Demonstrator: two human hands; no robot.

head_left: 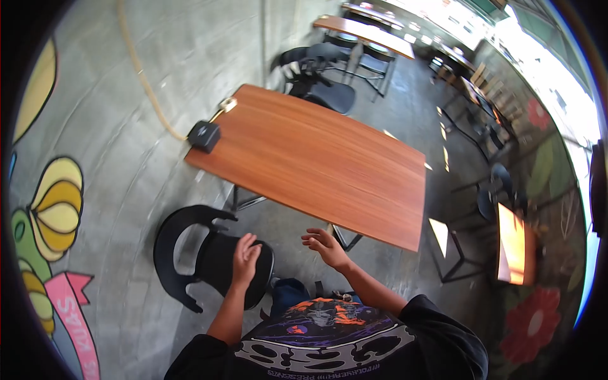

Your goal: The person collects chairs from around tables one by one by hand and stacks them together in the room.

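My left hand (246, 259) hangs in the air over the seat of a black chair (218, 263), its fingers apart and nothing in it. To its right, my right hand (324, 244) is held out in front of my body with the fingers loosely spread, also holding nothing. It is nearest the front edge of a brown wooden table (316, 161), and a gap shows between them. At the table's left end sits a black box (204, 136), and a small pale object (228, 103) lies close to it.
A grey concrete wall (171, 69) with a yellow cable runs along the left. Black chairs (329, 95) stand beyond the table's far end. Another table (367, 35) is farther back, and a small sunlit table (516, 247) stands at the right.
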